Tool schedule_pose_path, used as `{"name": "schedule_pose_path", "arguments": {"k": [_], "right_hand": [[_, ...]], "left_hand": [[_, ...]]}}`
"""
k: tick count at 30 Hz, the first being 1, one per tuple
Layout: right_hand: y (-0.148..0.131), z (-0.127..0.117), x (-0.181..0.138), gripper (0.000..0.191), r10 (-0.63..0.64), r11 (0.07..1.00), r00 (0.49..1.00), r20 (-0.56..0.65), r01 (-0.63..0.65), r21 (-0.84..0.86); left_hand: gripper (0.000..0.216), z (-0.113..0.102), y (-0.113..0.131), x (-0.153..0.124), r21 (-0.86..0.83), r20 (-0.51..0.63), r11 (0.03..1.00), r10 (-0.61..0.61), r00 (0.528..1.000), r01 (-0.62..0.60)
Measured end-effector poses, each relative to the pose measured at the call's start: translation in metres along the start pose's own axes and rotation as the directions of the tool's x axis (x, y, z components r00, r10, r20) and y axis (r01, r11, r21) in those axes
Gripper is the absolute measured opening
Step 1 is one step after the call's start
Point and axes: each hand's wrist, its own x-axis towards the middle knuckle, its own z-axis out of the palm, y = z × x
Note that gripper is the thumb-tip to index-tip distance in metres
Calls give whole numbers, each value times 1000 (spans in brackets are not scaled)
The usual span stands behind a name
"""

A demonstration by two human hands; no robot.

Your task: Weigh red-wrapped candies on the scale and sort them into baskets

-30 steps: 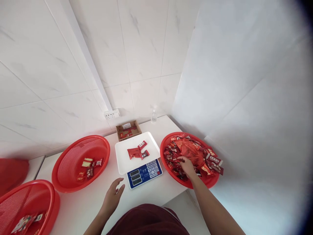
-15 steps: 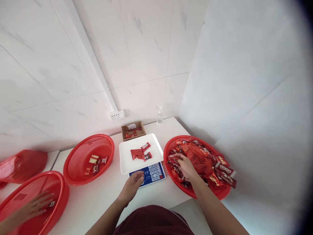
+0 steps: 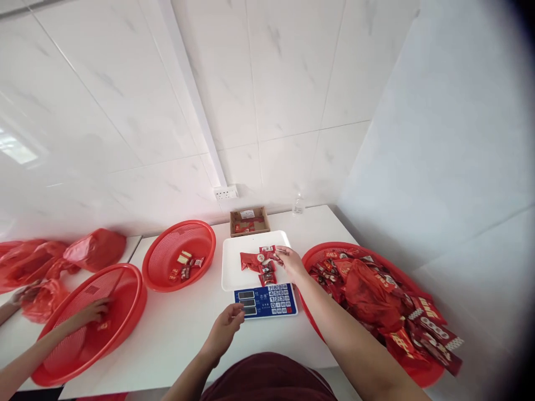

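My right hand (image 3: 291, 264) is over the right side of the white scale tray (image 3: 232, 267). Its fingertips are closed on a small red wrapped snack (image 3: 272, 255), just above other red packets (image 3: 267, 278) lying on the tray. In front of the scale's blue keypad panel (image 3: 265, 301), my left hand (image 3: 224, 333) hovers with fingers loosely curled and apart, nothing visible in it. To the right stands a red basket (image 3: 311, 257) heaped with red packets and a crumpled red plastic bag (image 3: 370, 292).
A second red basket (image 3: 156, 245) at left holds several snacks. Nearer, a co-worker's hand (image 3: 94, 312) reaches into another red basket (image 3: 137, 312); red bags (image 3: 96, 249) lie beyond. Behind the scale are a cardboard box (image 3: 251, 228) and a clear bottle (image 3: 298, 204) by the wall.
My right hand has moved left from the heaped basket to the scale tray, where more packets now show. My left hand stays near the scale. The view has shifted left.
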Motion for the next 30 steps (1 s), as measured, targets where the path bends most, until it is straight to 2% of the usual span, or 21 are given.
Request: {"name": "schedule_pose_path", "arguments": {"k": [4, 8, 10, 13, 16, 18, 20, 22, 23, 26, 30], "right_hand": [[-6, 7, 3, 23, -35, 999, 997, 68, 35, 1], [-7, 12, 1, 29, -110, 994, 986, 128, 112, -7], [-6, 9, 0, 28, -138, 977, 984, 111, 154, -148], [-1, -2, -2, 26, -149, 886, 987, 67, 163, -435], [6, -8, -6, 27, -109, 829, 992, 57, 123, -546], [12, -7, -11, 27, -89, 713, 989, 120, 148, -686], [17, -1, -17, 36, -65, 479, 971, 228, 231, -847], [20, 5, -21, 51, -13, 235, 954, 300, 295, -926], [20, 9, -22, 59, 11, 161, 953, 304, 298, -941], [19, 19, -22, 72, 52, 50, 964, 261, 259, -965], [19, 32, -23, 61, 2, 60, 980, 201, 200, -978]], "left_hand": [[45, -11, -24, -8, -9, -112, 999, -51, 992, 51], [46, -15, -28, -11, 1, -99, 998, -61, 993, 61], [46, -18, -23, -10, 32, -68, 998, -52, 996, 54], [46, -21, -18, -9, 81, -35, 996, -21, 999, 23], [45, -25, -19, -5, 134, -4, 991, 8, 1000, -8], [45, -29, -21, -2, 163, 23, 986, 27, 999, -31], [46, -33, -23, 0, 177, 53, 983, 46, 998, -55], [45, -39, -23, 2, 187, 68, 980, 55, 996, -67], [45, -42, -22, 2, 192, 69, 979, 54, 996, -66], [46, -50, -18, 3, 208, 78, 976, 41, 996, -56], [48, -57, -18, 6, 222, 117, 974, 20, 993, -45]]}}
